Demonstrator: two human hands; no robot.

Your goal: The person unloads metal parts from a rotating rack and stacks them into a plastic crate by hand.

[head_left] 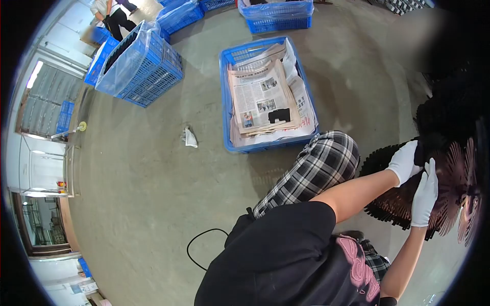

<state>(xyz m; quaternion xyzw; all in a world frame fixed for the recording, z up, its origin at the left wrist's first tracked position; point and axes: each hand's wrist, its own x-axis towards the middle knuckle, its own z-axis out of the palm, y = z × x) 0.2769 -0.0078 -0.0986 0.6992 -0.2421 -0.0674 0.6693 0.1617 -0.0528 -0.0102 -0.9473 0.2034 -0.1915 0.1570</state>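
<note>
My left hand (405, 163), in a white glove, is at the round rack of dark, thin pieces (385, 201) on the right. Its fingers are closed around a small dark piece (419, 153), whose outline merges with the dark parts behind. Just below and to the right, my right hand (424, 196), also gloved in white, points upward with straight fingers against the rack. Nothing shows in its grip. Coppery, fanned-out strips (449, 194) stand beside it.
A blue crate (225, 102) holds newspapers (255, 94) and a black flat piece (279, 116). A white glove-like item (190, 137) lies on the floor (153, 194). Lined blue crates (153, 76) stand behind. A person (115, 19) is at the upper left. A black cable loop (196, 237) shows low.
</note>
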